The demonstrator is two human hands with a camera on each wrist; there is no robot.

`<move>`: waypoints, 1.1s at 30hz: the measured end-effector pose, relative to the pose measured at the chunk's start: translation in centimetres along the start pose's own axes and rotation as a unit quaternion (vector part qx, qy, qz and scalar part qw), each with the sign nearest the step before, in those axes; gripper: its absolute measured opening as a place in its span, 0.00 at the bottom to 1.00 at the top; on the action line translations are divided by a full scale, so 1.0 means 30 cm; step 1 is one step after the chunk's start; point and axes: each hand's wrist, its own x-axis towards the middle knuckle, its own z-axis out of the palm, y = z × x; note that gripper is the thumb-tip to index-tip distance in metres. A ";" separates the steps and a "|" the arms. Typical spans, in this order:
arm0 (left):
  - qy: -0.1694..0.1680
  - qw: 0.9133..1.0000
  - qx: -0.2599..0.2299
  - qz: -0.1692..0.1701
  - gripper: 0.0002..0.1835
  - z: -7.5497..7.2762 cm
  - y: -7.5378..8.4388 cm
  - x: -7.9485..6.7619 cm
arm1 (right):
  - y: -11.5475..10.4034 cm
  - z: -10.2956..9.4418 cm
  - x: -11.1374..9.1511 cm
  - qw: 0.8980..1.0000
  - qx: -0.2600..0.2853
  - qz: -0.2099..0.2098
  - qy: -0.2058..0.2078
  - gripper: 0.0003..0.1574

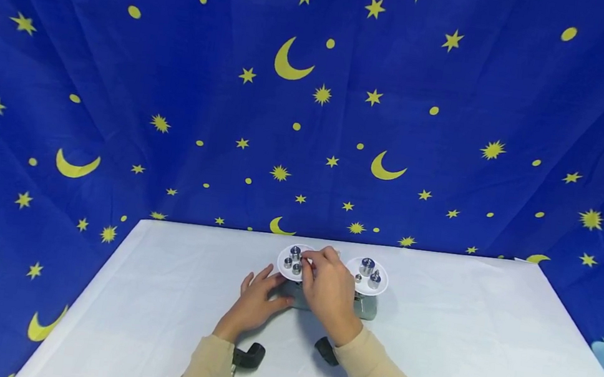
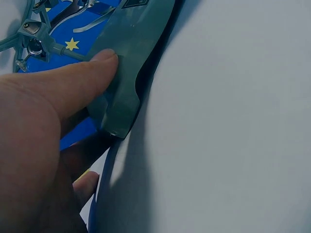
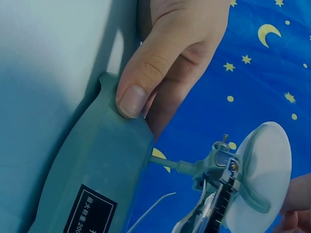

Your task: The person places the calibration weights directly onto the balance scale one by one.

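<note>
A grey-green balance scale [image 1: 366, 310] stands near the table's far edge with two white pans. My left hand [image 1: 256, 307] grips the left end of its base, with the thumb [image 2: 99, 68] on the front face and the other fingers behind. Over the left pan [image 1: 283, 255], my right hand [image 1: 330, 287] pinches a small metal weight at the pan's right side, mostly hidden by the fingertips. Several shiny metal weights [image 1: 295, 253] sit on that pan. On the right pan [image 1: 365, 289] are a larger weight [image 1: 367, 267] and two others [image 1: 375, 280].
The table [image 1: 463, 347] has a white cover. Behind it hangs a blue cloth [image 1: 208, 76] with yellow moons and stars. Black curved mounts [image 1: 253, 356] stick out at both wrists. A ruled beam [image 3: 218, 206] runs beneath the pans, and a black label [image 3: 91, 209] marks the base.
</note>
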 end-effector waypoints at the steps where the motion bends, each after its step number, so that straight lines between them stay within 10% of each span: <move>1: 0.000 1.000 0.001 -0.001 0.30 0.001 -0.001 0.000 | -0.001 -0.002 -0.001 1.000 0.003 -0.001 0.003 0.05; 33: 0.002 1.000 0.003 0.012 0.30 -0.009 0.003 0.004 | 0.090 -0.140 -0.044 1.000 0.013 0.003 0.015 0.10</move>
